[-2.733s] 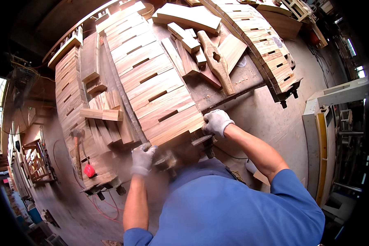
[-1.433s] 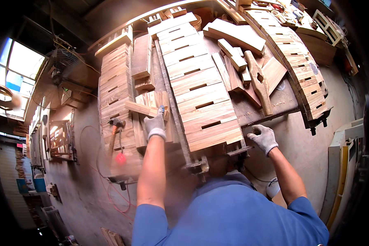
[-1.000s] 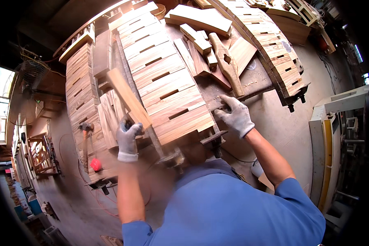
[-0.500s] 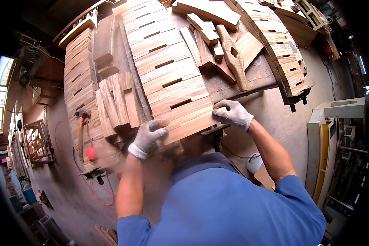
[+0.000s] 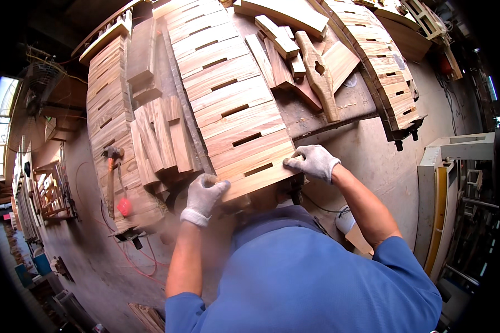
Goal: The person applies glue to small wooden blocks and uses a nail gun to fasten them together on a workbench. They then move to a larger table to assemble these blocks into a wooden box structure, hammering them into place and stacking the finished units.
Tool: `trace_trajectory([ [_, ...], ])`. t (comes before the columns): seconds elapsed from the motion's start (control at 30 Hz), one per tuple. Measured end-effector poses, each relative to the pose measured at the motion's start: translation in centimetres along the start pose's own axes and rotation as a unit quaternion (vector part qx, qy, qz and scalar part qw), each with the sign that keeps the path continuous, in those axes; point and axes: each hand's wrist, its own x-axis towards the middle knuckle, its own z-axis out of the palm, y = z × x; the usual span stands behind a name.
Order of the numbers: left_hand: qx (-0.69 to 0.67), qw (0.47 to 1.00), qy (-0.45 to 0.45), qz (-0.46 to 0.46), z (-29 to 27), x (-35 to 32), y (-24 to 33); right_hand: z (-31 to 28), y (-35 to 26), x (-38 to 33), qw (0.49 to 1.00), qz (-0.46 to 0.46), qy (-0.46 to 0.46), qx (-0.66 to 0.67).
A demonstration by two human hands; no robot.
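My left hand [image 5: 203, 198], in a pale work glove, is closed on the left end of a wooden strip [image 5: 261, 180] at the near end of the middle row. Its right end is gripped between the thumb and fingers of my gloved right hand [image 5: 315, 162]. The strip lies against the last of a long row of light wooden slats [image 5: 236, 119] set edge to edge, several of them with dark narrow slots between the boards. A slot [image 5: 259, 169] shows just beyond the strip. Hidden from view is the underside of the strip.
On the left row lies a hammer [image 5: 111, 172] with a wooden handle, near a red object [image 5: 124, 207]. Loose wooden blocks [image 5: 161, 136] are stacked between the rows. A shaped wooden piece [image 5: 318, 77] with a hole rests on the right. Another slatted row [image 5: 386, 72] stands farther right.
The strip at the row's near end has shifted, and a slot now shows behind it. My left hand has moved slightly down; my right hand has slid a little toward me along the end.
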Motion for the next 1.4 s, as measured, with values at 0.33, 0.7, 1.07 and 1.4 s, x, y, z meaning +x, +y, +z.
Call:
trace_trajectory([
  [0.33,0.046,0.998,0.035,-0.015,0.7,1.5,-2.5,0.0,-2.1,-0.4,0.996,0.045,-0.003,-0.072],
  [0.7,-0.063,0.993,0.023,-0.092,0.7,2.5,-2.8,-0.5,-2.1,0.0,0.999,0.039,-0.001,-0.024],
  [1.07,-0.070,0.994,0.053,-0.060,1.7,2.2,-2.3,0.9,-1.3,-0.4,0.996,0.081,0.043,0.025],
  [1.4,-0.067,0.995,-0.073,0.000,0.9,-0.7,-1.0,1.8,0.3,-0.2,0.996,0.032,0.078,0.007],
])
